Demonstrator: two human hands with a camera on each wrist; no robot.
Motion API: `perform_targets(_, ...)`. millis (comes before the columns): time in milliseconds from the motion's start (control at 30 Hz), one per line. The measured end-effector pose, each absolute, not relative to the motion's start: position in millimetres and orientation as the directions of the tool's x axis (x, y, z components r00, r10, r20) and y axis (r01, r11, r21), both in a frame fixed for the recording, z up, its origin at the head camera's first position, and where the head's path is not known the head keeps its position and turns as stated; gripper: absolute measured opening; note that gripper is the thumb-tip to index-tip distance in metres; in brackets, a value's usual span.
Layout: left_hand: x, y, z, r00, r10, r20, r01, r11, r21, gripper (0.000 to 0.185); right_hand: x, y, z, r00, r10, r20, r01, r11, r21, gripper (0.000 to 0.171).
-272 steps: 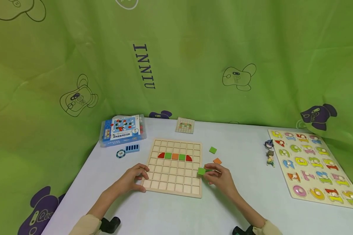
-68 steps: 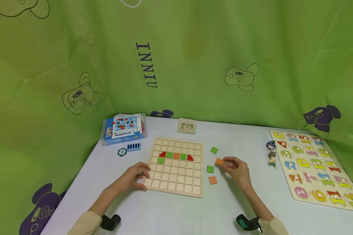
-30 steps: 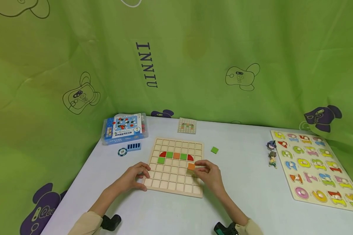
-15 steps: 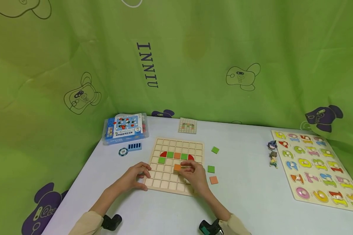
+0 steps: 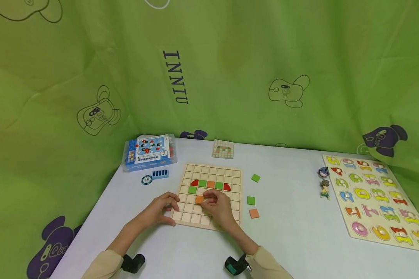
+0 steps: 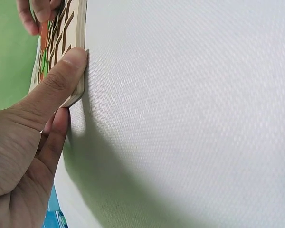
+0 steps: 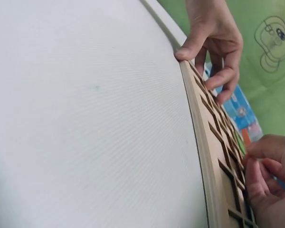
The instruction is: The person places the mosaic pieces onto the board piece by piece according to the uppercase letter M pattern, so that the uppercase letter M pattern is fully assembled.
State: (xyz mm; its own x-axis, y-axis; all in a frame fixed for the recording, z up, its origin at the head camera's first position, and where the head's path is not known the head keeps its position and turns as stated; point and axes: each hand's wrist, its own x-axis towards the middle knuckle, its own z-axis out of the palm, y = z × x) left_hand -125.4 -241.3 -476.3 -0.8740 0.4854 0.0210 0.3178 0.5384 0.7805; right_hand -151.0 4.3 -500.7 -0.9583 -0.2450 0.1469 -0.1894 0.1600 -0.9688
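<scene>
A wooden grid board (image 5: 186, 217) lies on the white table. My left hand (image 5: 157, 211) holds its near left corner; in the left wrist view the thumb (image 6: 61, 78) presses on the edge. Between thumb and fingers my right hand (image 5: 219, 207) pinches an orange square tile (image 5: 199, 200), over the left middle of the board. One row on the board runs from a red quarter-circle tile (image 5: 194, 182) through green, orange and green squares to another red quarter-circle (image 5: 227, 186). Below its left end sits a green square tile (image 5: 192, 190).
Right of the board lie two loose green tiles (image 5: 255, 178) and an orange tile (image 5: 254, 213). A pattern card (image 5: 223, 149) is behind it. At back left are a boxed set (image 5: 149, 153) and a poker chip (image 5: 147, 179). Small figurines (image 5: 324, 188) stand by a number puzzle (image 5: 380, 197).
The right hand placed a green tile below the row's left end, then picked up an orange tile from the right and carried it left over the board. The left hand stayed at the corner.
</scene>
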Motion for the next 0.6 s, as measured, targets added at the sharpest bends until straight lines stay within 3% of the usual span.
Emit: perform_targets(600,-127.5,-240.6,-480.7,-0.887,0.462,-0.015,0.284,0.571,0.770,0.032,-156.0,-9.9,-496.0,-0.946,-0.275,0.171,-0.233,0.210,-0.949,0.021)
